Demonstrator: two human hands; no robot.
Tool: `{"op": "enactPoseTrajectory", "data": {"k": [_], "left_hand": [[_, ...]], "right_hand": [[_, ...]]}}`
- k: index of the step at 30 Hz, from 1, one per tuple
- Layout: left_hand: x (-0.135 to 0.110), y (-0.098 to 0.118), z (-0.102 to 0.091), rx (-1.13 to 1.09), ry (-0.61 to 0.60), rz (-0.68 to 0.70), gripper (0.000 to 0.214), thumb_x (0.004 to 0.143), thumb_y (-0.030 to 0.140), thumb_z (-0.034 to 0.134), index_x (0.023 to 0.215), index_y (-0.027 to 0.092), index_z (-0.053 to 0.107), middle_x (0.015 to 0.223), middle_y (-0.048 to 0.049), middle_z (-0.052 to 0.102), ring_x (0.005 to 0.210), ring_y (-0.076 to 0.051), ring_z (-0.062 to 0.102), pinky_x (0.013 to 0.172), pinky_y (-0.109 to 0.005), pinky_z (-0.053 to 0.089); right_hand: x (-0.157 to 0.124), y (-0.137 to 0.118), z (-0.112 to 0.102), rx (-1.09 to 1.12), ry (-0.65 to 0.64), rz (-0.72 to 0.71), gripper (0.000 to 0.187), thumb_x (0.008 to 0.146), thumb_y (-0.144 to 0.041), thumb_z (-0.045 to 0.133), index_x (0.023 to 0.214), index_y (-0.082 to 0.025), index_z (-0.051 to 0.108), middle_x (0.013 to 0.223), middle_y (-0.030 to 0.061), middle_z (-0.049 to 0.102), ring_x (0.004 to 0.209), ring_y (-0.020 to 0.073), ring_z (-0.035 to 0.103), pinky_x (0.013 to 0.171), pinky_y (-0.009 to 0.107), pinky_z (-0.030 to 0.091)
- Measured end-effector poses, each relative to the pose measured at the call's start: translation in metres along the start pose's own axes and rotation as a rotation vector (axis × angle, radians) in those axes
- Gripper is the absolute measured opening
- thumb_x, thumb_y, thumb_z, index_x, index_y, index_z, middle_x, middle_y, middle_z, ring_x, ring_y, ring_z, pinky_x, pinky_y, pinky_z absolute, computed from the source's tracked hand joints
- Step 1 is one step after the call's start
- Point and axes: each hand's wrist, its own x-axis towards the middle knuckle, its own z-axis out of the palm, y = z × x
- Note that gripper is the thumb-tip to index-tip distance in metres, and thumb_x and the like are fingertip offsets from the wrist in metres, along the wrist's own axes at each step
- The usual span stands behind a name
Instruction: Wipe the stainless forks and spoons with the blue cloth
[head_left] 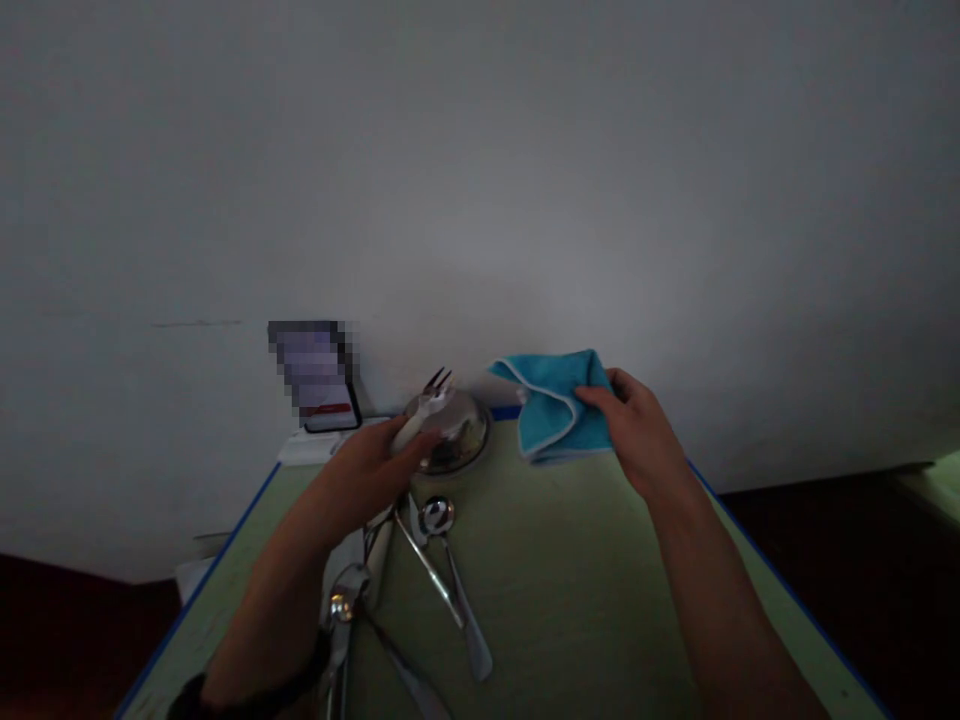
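Left hand: the left hand (375, 468) is closed round the lower part of a slim, pale, shiny fork (412, 424), thumb against it; this grip leaves the dark-looking tines free, pointing up and away.
Right hand: the right hand (637, 430) pinches a folded turquoise cloth with a pale stitched edge (551, 400) between thumb and fingers at its near corner, so most of the fabric spreads loose toward the fork.
Gap: cloth and fork are apart, both raised in front of the body, probably to keep them within reach of each other.
Behind the fork: a round, shiny metal bowl (474, 432) sits at the worktop's far edge; whether it is upturned I cannot tell.
Below: a round-headed metal spoon (438, 516) and other metal utensils (409, 668) lie loosely on the green, blue-edged worktop (577, 590), mostly left of centre, perhaps for easy pickup.
Far left: a dark-framed phone (322, 385) leans back near the grey wall (525, 200), presumably propped for viewing.
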Motion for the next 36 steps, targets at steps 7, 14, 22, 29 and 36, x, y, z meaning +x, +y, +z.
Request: {"op": "enactPoseTrajectory", "data": {"k": [7, 14, 22, 29, 36], "left_hand": [[0.001, 0.003, 0.005, -0.039, 0.056, 0.136, 0.036, 0.075, 0.05, 0.053, 0.088, 0.017, 0.059, 0.072, -0.0018, 0.062, 0.065, -0.017, 0.057, 0.057, -0.025, 0.043], [0.001, 0.021, 0.021, -0.254, -0.021, 0.236, 0.046, 0.077, 0.043, 0.055, 0.116, 0.019, 0.05, 0.099, -0.007, 0.061, 0.085, -0.019, 0.058, 0.073, -0.03, 0.047], [-0.002, 0.017, 0.018, -0.609, -0.096, -0.042, 0.03, 0.077, 0.046, 0.053, 0.085, 0.018, 0.055, 0.056, 0.006, 0.042, 0.04, -0.006, 0.035, 0.035, -0.017, 0.026], [0.001, 0.007, 0.015, -0.676, 0.071, 0.019, 0.028, 0.071, 0.035, 0.065, 0.064, 0.017, 0.045, 0.055, 0.0071, 0.037, 0.048, -0.005, 0.036, 0.042, -0.015, 0.028], [0.002, 0.001, 0.009, -0.749, 0.148, -0.031, 0.029, 0.068, 0.035, 0.067, 0.069, 0.018, 0.043, 0.057, 0.0079, 0.04, 0.047, -0.006, 0.038, 0.044, -0.016, 0.031]], "right_hand": [[-0.007, -0.005, 0.004, 0.076, -0.224, 0.101, 0.018, 0.067, -0.033, 0.064, 0.076, -0.02, 0.055, 0.06, -0.0051, 0.052, 0.05, 0.0095, 0.046, 0.046, 0.022, 0.034], [-0.019, -0.012, 0.007, 0.214, -0.424, 0.302, 0.025, 0.063, -0.03, 0.07, 0.087, -0.025, 0.066, 0.08, -0.0026, 0.065, 0.068, 0.0118, 0.057, 0.061, 0.024, 0.043], [-0.024, -0.012, -0.002, 0.394, -0.42, 0.422, 0.024, 0.056, -0.024, 0.075, 0.079, -0.024, 0.069, 0.074, -0.0024, 0.067, 0.065, 0.0123, 0.061, 0.065, 0.027, 0.048], [-0.009, -0.003, -0.01, 0.353, -0.57, 0.269, 0.035, 0.063, -0.023, 0.073, 0.097, -0.023, 0.063, 0.088, 0.0, 0.067, 0.071, 0.0118, 0.061, 0.066, 0.026, 0.047], [-0.001, 0.001, -0.014, 0.366, -0.359, 0.173, 0.047, 0.06, -0.017, 0.073, 0.104, -0.021, 0.058, 0.081, -0.0007, 0.066, 0.069, 0.0102, 0.061, 0.069, 0.025, 0.048]]}}
